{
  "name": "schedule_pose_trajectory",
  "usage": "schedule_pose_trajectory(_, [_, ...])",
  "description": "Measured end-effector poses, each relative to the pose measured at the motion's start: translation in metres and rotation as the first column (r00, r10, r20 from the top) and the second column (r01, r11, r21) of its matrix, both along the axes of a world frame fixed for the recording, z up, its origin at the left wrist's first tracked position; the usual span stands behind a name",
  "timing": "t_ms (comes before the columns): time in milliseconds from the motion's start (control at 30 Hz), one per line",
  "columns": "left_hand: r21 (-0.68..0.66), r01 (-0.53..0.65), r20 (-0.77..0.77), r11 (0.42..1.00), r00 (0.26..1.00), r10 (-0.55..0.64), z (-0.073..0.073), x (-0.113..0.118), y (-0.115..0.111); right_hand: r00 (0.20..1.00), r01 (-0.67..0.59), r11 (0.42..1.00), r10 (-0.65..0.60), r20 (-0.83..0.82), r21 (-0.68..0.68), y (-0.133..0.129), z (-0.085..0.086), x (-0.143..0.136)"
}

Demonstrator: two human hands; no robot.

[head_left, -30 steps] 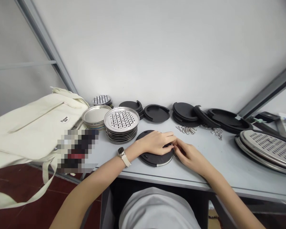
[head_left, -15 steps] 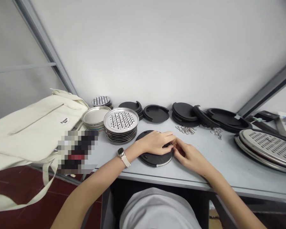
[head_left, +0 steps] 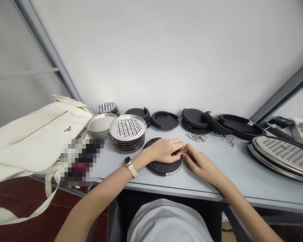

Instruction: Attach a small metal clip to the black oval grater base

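A round black plastic holder [head_left: 164, 169] lies flat on the table, and a strip of silver metal shows along its lower right edge. My left hand [head_left: 166, 150] rests across its top, fingers curled toward the right rim, bearing down on it. At that rim, my right hand [head_left: 197, 162] pinches a small metal wire clip [head_left: 181, 151] between thumb and forefinger. Most of the clip is covered by fingers. Behind my right hand lies a loose pile of similar wire clips [head_left: 196, 137].
To the left stand stacked round grater plates [head_left: 128, 127], plain metal discs [head_left: 101, 123] and a cream bag [head_left: 37, 134]. Black round holders [head_left: 165, 120] line the wall. Large oval grater plates [head_left: 285, 156] lie at the right, and more clips [head_left: 228, 139] sit behind.
My right fingers have shifted slightly at the rim, and a bit more of the metal clip shows between the hands. My left hand stays on the holder.
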State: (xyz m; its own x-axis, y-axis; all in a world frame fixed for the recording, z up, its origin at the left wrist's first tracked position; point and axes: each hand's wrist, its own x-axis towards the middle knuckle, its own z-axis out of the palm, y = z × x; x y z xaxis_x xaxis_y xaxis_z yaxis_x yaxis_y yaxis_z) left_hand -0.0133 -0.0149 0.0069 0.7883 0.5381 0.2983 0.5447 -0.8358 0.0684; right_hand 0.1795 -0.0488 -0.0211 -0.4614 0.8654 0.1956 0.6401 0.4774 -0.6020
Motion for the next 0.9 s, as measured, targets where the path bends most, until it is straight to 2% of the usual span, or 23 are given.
schedule_pose_trajectory(400, [0.055,-0.018,0.015,0.998,1.000,0.017,-0.0012,0.0006,-0.0006,0.988,0.077,0.997,-0.076,0.138,-0.004,0.0051,-0.0029,-0.0001])
schedule_pose_trajectory(600, [0.048,0.019,0.035,0.999,0.999,-0.021,-0.0014,0.0004,-0.0005,0.962,0.123,0.990,-0.137,0.237,0.070,0.0056,-0.0070,-0.0045])
schedule_pose_trajectory(900, [0.039,0.007,0.046,0.999,0.999,-0.008,-0.0009,0.0001,-0.0009,0.981,0.074,0.997,-0.077,0.178,0.023,0.0060,-0.0020,-0.0003])
